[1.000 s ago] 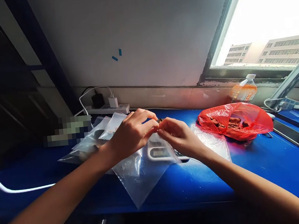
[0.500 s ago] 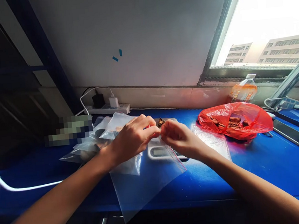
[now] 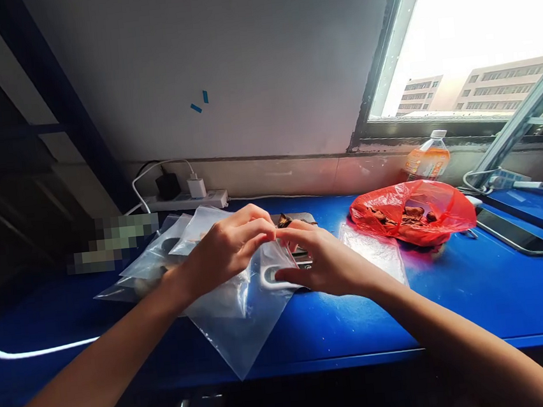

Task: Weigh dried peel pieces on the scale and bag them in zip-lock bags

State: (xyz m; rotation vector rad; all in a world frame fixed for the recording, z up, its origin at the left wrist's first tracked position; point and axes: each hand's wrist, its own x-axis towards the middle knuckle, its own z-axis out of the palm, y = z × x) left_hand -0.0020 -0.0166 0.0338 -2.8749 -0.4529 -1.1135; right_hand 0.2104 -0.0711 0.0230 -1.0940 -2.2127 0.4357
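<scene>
My left hand [image 3: 237,242] pinches the upper edge of a clear zip bag [image 3: 241,344], which hangs down over the table's front part with a corner pointing at me. My right hand [image 3: 327,259] is beside it, thumb apart from the fingers, with its fingertips at the bag's zip edge close to my left fingertips. Behind both hands is a kitchen scale [image 3: 268,279], partly hidden by them. Dark dried pieces [image 3: 283,220] lie on the scale's plate; their kind is hard to make out.
To the left lie several filled clear bags [image 3: 147,266]. A red plastic bag [image 3: 457,208] with brown dried pieces stands open at right, near a flat clear packet [image 3: 377,257], a phone [image 3: 519,231] and a drink bottle [image 3: 428,158]. A power strip [image 3: 213,198] runs along the wall.
My right hand has loosened its pinch and spread its thumb away from its fingers. The zip bag has turned, its zip edge swinging up under my hands. The view has shifted slightly.
</scene>
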